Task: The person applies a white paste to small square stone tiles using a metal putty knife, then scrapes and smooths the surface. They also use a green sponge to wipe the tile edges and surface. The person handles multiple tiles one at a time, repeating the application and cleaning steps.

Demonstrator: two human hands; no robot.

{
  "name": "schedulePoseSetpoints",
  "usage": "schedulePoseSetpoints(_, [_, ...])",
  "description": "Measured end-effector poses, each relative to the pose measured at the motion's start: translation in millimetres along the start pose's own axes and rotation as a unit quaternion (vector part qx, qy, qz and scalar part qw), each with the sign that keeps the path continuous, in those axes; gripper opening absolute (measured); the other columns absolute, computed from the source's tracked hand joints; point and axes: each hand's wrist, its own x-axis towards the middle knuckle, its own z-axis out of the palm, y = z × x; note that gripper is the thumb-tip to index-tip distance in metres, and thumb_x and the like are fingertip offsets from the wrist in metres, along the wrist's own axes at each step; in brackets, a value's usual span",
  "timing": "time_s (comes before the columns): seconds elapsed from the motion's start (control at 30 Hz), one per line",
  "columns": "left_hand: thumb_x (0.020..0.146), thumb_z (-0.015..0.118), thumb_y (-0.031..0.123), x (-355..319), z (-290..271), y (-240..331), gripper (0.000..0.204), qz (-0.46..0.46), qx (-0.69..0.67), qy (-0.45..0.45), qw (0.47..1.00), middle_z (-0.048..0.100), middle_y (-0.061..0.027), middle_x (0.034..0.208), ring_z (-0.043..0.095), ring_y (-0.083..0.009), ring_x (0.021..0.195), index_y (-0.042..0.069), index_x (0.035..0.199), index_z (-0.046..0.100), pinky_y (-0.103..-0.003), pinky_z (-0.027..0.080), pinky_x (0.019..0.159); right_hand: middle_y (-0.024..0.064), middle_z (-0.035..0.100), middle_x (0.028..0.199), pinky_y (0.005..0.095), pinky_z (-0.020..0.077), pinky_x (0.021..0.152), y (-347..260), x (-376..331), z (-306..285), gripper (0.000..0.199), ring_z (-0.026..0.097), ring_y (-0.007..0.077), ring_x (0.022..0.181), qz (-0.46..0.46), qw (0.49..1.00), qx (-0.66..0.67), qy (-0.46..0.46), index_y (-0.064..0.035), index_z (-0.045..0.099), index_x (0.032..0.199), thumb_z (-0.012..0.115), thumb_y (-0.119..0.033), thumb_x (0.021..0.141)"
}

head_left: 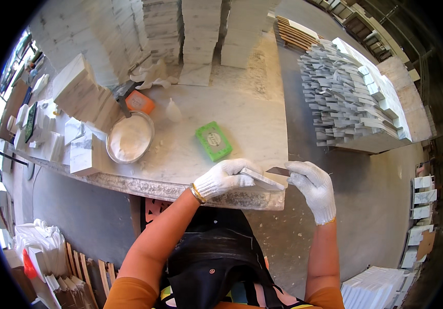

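Observation:
My left hand (225,178), in a white knit glove, is closed on a thin white marble tile (262,178) over the front right corner of the marble-topped table (180,172). My right hand (311,185), gloved the same way, pinches a small flat dark blade (278,171), perhaps a scraper. The blade lies close to the tile's right end; whether they touch I cannot tell. Beyond my left hand rests a green box (214,141) with a pale oval label. Farther left sits a round metal-rimmed bowl (130,138) of whitish powder.
An orange box (140,102) and a small white squeeze bottle (173,110) stand behind the bowl. Marble blocks (84,154) line the table's left side, and tall tile stacks (199,36) its back. A large pile of tile strips (342,95) stands across the floor at right.

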Motion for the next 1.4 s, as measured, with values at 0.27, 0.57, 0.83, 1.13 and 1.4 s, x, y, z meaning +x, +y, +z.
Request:
schedulePoseSetpoints(0.27, [0.094, 0.073, 0.013, -2.7, 3.5, -10.7, 0.039, 0.037, -0.043, 0.021, 0.998, 0.072, -0.0048, 0.115, 0.063, -0.0116, 0.106, -0.001, 0.129, 0.064, -0.03, 0.051, 0.095, 0.0115, 0.075, 0.1, 0.0322, 0.0555, 0.081, 13.1, 67.3, 29.0, 0.024, 0.07, 0.0234, 0.088, -0.099, 0.979, -0.011, -0.176, -0.0041, 0.076, 0.114, 0.07, -0.008, 0.092])
schedulePoseSetpoints(0.57, [0.093, 0.077, 0.016, -3.5, -1.1, -17.8, 0.047, 0.018, -0.028, 0.026, 0.999, 0.072, -0.0077, 0.119, 0.062, -0.0128, 0.109, -0.001, 0.133, 0.061, -0.031, 0.051, 0.098, 0.0117, 0.075, 0.105, 0.0324, 0.0559, 0.085, 9.4, 83.0, 41.8, 0.028, 0.07, 0.0214, 0.092, -0.064, 0.961, -0.008, -0.269, -0.0071, 0.076, 0.118, 0.069, -0.006, 0.092])
schedulePoseSetpoints(0.83, [0.092, 0.078, 0.019, -1.9, -0.9, -23.0, 0.047, 0.068, 0.019, 0.032, 0.997, 0.073, -0.0068, 0.112, 0.062, -0.0112, 0.102, -0.001, 0.131, 0.062, -0.03, 0.052, 0.093, 0.013, 0.075, 0.106, 0.0335, 0.0562, 0.085, 3.6, 84.5, 44.6, 0.029, 0.071, 0.024, 0.092, -0.078, 0.959, -0.022, -0.272, -0.0078, 0.077, 0.118, 0.069, -0.006, 0.091])
schedulePoseSetpoints(1.13, [0.096, 0.071, 0.017, -2.1, 2.4, -22.4, 0.037, 0.073, 0.048, 0.053, 0.995, 0.073, -0.0064, 0.111, 0.064, -0.0117, 0.1, -0.002, 0.126, 0.063, -0.03, 0.054, 0.089, 0.0125, 0.075, 0.107, 0.0336, 0.0566, 0.085, 11.4, 82.3, 41.9, 0.033, 0.071, 0.0243, 0.092, -0.144, 0.952, -0.061, -0.262, -0.0093, 0.077, 0.119, 0.071, -0.005, 0.086])
schedulePoseSetpoints(1.4, [0.092, 0.076, 0.013, -3.5, 5.9, -18.6, 0.042, 0.067, 0.039, 0.078, 0.994, 0.074, -0.0089, 0.116, 0.064, -0.0128, 0.104, -0.002, 0.129, 0.063, -0.031, 0.052, 0.094, 0.0133, 0.076, 0.105, 0.0328, 0.056, 0.083, 16.3, 76.9, 40.2, 0.034, 0.071, 0.0236, 0.091, -0.14, 0.957, -0.047, -0.248, -0.0098, 0.077, 0.12, 0.07, -0.006, 0.087])
